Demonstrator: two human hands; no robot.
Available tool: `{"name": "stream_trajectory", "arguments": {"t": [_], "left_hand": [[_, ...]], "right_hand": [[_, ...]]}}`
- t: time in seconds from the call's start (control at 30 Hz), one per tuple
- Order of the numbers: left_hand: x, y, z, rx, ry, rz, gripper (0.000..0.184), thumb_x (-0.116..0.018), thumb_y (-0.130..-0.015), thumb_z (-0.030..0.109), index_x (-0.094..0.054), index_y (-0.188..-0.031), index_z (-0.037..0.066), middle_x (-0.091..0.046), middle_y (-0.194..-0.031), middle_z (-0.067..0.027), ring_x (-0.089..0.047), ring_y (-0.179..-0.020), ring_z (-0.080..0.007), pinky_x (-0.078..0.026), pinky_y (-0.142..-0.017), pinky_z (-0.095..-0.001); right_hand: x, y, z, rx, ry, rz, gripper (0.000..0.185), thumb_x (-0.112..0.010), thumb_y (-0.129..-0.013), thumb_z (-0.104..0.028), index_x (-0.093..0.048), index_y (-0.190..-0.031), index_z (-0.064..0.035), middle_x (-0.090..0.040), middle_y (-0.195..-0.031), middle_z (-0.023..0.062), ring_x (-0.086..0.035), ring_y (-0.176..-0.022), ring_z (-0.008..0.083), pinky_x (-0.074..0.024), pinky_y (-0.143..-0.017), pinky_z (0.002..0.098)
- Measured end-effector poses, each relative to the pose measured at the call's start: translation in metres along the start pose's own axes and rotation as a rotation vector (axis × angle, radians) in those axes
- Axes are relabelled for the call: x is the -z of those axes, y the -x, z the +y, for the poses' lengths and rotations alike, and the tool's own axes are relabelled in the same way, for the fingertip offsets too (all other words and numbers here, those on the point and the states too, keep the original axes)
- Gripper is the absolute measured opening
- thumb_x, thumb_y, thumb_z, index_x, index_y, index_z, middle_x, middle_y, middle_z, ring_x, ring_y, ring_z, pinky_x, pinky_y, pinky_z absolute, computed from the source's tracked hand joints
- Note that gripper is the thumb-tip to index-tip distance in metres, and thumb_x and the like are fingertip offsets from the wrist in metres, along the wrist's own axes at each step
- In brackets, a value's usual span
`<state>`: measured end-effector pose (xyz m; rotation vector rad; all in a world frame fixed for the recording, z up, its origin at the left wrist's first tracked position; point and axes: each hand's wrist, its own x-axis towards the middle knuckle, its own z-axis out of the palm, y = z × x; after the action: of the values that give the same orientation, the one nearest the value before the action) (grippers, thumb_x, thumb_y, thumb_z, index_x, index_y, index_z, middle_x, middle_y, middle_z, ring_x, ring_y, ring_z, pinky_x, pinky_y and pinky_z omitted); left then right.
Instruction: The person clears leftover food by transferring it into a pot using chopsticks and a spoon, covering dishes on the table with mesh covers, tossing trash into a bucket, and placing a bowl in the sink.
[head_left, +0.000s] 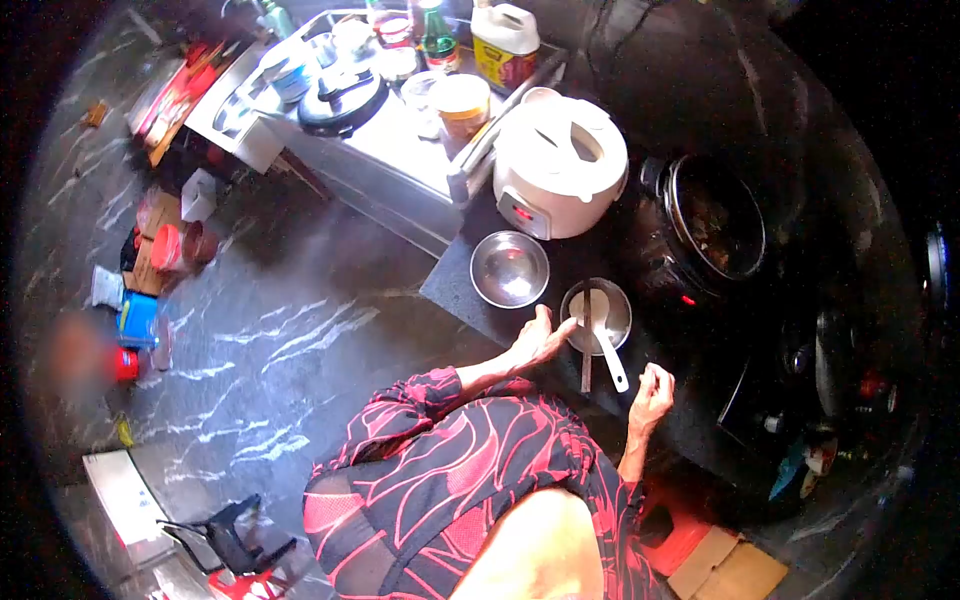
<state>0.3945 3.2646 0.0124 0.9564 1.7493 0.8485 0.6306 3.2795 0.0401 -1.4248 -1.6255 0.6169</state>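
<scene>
My left hand (541, 342) has its fingers stretched out, with the fingertips at the left rim of a metal bowl (623, 323). Whether they touch it, I cannot tell. In that bowl rests a white rice paddle (609, 353), its handle sticking out over the near rim. A pair of dark chopsticks (587, 365) lies across the bowl beside the paddle. To the right of the paddle's handle and apart from it, my right hand (652, 396) is loosely curled, with nothing visible in it. A second metal bowl (510, 270) stands behind my left hand.
Behind the bowls stands a white rice cooker (560, 170) with a lit red display. To its right is a dark pot (715, 218) with food in it. A side table (400, 150) at the back left holds jars, bottles and a lid. Boxes line the floor at left.
</scene>
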Motion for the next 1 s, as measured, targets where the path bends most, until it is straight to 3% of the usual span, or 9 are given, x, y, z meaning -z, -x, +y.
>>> {"name": "stream_trajectory", "arguments": {"t": [0.1, 0.17, 0.2, 0.3, 0.37, 0.43, 0.57, 0.83, 1.0], "left_hand": [[0.021, 0.026, -0.003, -0.003, -0.106, -0.072, 0.060, -0.054, -0.081, 0.051, -0.041, -0.101, -0.005, -0.056, -0.090, -0.0317, -0.057, -0.088, -0.0443, -0.045, -0.076, -0.0489], [0.040, 0.044, -0.018, -0.103, -0.157, -0.153, 0.053, -0.057, -0.080, 0.047, -0.046, -0.102, -0.001, -0.058, -0.094, -0.0265, -0.058, -0.087, -0.0418, -0.045, -0.074, -0.0471], [0.054, 0.058, -0.019, -0.152, -0.130, -0.144, 0.049, -0.060, -0.079, 0.043, -0.049, -0.099, 0.000, -0.060, -0.091, -0.0234, -0.059, -0.085, -0.0378, -0.046, -0.072, -0.0442], [0.085, 0.073, -0.032, -0.080, -0.102, -0.190, 0.037, -0.062, -0.078, 0.034, -0.055, -0.092, 0.000, -0.061, -0.081, -0.0180, -0.060, -0.077, -0.0278, -0.047, -0.068, -0.0374], [0.096, 0.072, -0.059, -0.022, 0.187, -0.209, 0.025, -0.062, -0.081, 0.020, -0.054, -0.089, -0.002, -0.058, -0.069, -0.0087, -0.057, -0.057, -0.0165, -0.047, -0.052, -0.0295], [0.111, 0.074, -0.067, 0.051, 0.278, -0.182, 0.019, -0.060, -0.084, 0.016, -0.053, -0.089, -0.001, -0.056, -0.068, -0.0050, -0.054, -0.053, -0.0109, -0.045, -0.047, -0.0247], [0.135, 0.072, -0.077, 0.072, 0.391, -0.175, 0.015, -0.060, -0.085, 0.014, -0.053, -0.089, 0.001, -0.055, -0.068, -0.0042, -0.053, -0.053, -0.0090, -0.044, -0.046, -0.0224], [0.151, 0.056, -0.068, 0.037, 0.479, -0.087, 0.015, -0.059, -0.086, 0.013, -0.053, -0.094, 0.001, -0.059, -0.073, -0.0059, -0.057, -0.056, -0.0106, -0.048, -0.048, -0.0222], [0.179, 0.034, -0.059, 0.032, 0.556, 0.004, 0.016, -0.057, -0.086, 0.016, -0.053, -0.092, 0.001, -0.059, -0.072, -0.0065, -0.059, -0.057, -0.0125, -0.050, -0.050, -0.0241]], "right_hand": [[0.008, 0.001, -0.001, -0.010, -0.006, 0.040, 0.014, -0.053, -0.086, -0.009, -0.060, -0.092, 0.0015, -0.057, -0.086, 0.0095, -0.057, -0.072, 0.0178, -0.0481, -0.055, 0.0253], [0.014, 0.004, -0.008, -0.076, -0.104, 0.117, 0.014, -0.052, -0.087, -0.009, -0.059, -0.092, 0.0021, -0.056, -0.087, 0.0092, -0.058, -0.075, 0.0175, -0.0521, -0.061, 0.0254], [0.017, 0.005, -0.023, -0.086, -0.092, 0.112, 0.015, -0.051, -0.087, -0.009, -0.059, -0.093, 0.0026, -0.056, -0.090, 0.0093, -0.059, -0.077, 0.0175, -0.0537, -0.065, 0.0261], [0.012, 0.012, -0.037, -0.121, -0.195, 0.167, 0.013, -0.050, -0.088, -0.007, -0.059, -0.093, 0.0017, -0.057, -0.092, 0.0086, -0.060, -0.072, 0.0155, -0.0511, -0.060, 0.0254], [0.007, 0.018, -0.043, -0.142, -0.213, 0.176, 0.012, -0.049, -0.089, -0.005, -0.058, -0.094, 0.0015, -0.057, -0.092, 0.0087, -0.060, -0.073, 0.0147, -0.0512, -0.060, 0.0244], [0.002, 0.025, -0.059, -0.137, -0.181, 0.189, 0.012, -0.049, -0.089, -0.005, -0.058, -0.094, 0.0015, -0.057, -0.092, 0.0086, -0.059, -0.074, 0.0144, -0.0515, -0.060, 0.0243], [-0.013, 0.040, -0.073, -0.129, -0.219, 0.211, 0.015, -0.051, -0.090, -0.012, -0.058, -0.091, 0.0008, -0.060, -0.086, 0.0068, -0.059, -0.067, 0.0117, -0.0498, -0.059, 0.0235], [-0.011, 0.024, -0.102, -0.110, -0.258, 0.245, 0.012, -0.051, -0.087, -0.006, -0.059, -0.093, 0.0013, -0.059, -0.091, 0.0076, -0.058, -0.069, 0.0132, -0.0486, -0.059, 0.0235], [-0.027, 0.010, -0.155, 0.046, -0.163, 0.250, 0.016, -0.047, -0.088, -0.006, -0.056, -0.098, 0.0027, -0.059, -0.090, 0.0082, -0.054, -0.068, 0.0125, -0.0463, -0.061, 0.0248]]}}
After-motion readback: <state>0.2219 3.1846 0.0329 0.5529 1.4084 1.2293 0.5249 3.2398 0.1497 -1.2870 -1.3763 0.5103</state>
